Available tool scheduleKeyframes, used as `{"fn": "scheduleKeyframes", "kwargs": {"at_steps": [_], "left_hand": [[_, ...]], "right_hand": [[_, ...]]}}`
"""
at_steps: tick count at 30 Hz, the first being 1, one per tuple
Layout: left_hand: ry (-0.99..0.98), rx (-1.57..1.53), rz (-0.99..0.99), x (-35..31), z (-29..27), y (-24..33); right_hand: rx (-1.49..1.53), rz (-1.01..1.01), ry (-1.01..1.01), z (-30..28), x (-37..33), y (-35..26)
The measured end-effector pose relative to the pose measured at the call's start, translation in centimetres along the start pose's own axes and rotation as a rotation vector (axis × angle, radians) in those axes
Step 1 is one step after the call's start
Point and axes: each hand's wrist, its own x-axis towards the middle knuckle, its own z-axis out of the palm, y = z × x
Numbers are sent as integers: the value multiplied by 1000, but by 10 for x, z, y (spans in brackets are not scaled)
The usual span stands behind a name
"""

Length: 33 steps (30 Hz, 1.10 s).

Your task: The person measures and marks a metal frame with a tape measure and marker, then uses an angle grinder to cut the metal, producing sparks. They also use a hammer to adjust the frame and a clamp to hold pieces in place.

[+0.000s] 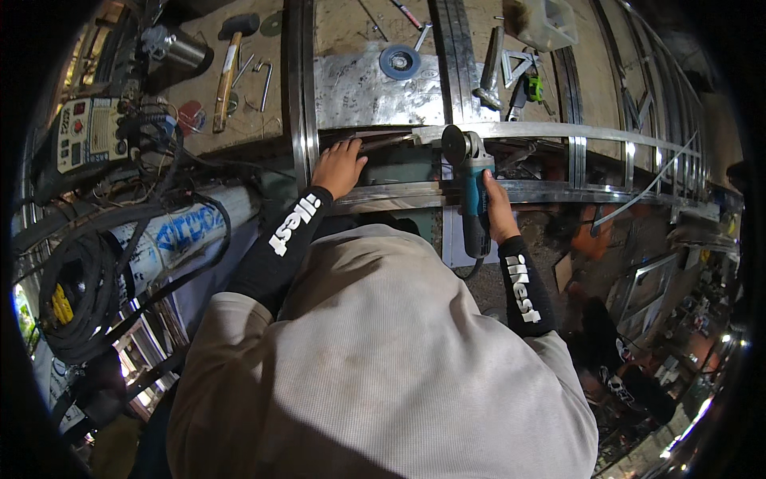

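Note:
An angle grinder [475, 199] with a teal and black body is held upright by my right hand [500, 211], fingers wrapped round its body. The grinder's dark round disc [454, 145] is at the far end, close to a shiny metal bar [542, 130] that runs to the right; I cannot tell whether they touch. My left hand [341, 169] lies with fingers stretched out beside an upright metal bar [304, 120] of the frame, near the end of a thin rod. What its fingertips rest on is partly hidden.
A hammer [227, 76], a grinding disc [400, 61], a clear plastic tub [550, 24] and a green tape measure [535, 88] lie beyond the bars. At left are a welding machine [89, 136], a gas cylinder [179, 235] and coiled black cables [76, 315].

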Motion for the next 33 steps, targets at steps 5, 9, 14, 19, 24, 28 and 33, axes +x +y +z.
{"fn": "scheduleKeyframes", "kwargs": {"at_steps": [5,9,14,19,24,28,33], "left_hand": [[-18,-4,-55,5,-3,-1],[-68,-163,56,28,-3,3],[-234,-213,39,51,3,7],[-175,-203,73,57,17,3],[-144,-141,101,56,24,3],[-126,-131,90,54,22,7],[-116,-110,92,53,19,10]], "right_hand": [[-134,133,-14,19,-4,-8],[-210,118,18,25,-4,-6],[-203,167,11,27,-5,-11],[-187,170,40,25,1,-6],[-215,198,97,22,2,6],[-196,202,96,24,0,6],[-232,208,141,30,-4,4]]}}
